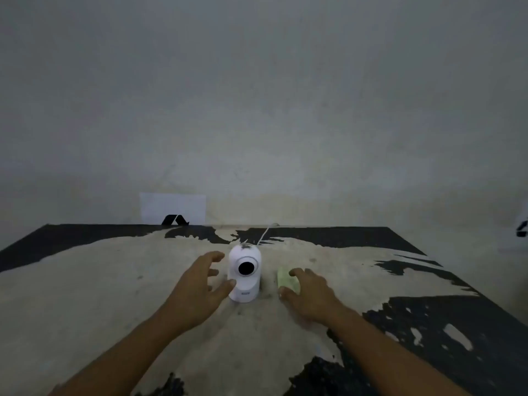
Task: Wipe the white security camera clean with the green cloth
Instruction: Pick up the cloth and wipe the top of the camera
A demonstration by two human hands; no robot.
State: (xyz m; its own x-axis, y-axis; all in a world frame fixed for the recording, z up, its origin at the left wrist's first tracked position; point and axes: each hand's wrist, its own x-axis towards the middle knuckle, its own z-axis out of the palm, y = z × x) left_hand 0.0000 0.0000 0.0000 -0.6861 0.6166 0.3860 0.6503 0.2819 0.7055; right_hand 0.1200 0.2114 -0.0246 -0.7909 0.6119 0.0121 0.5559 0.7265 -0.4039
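Note:
A white security camera [245,274] stands upright near the middle of the table, its round black lens facing me and a thin white cable running from its top toward the wall. My left hand [200,287] is just left of it with fingers spread; the thumb tip touches the camera's lower left side. A pale green cloth [285,278] lies folded on the table right of the camera. My right hand [307,294] arches over the cloth, fingers and thumb curled around its edges; most of the cloth is hidden under the hand.
The table [114,281] has a worn top, pale in the middle with black patches at the back and right. A white sheet with a black mark [173,208] leans on the grey wall behind the table. The table's right edge drops off beside my right forearm.

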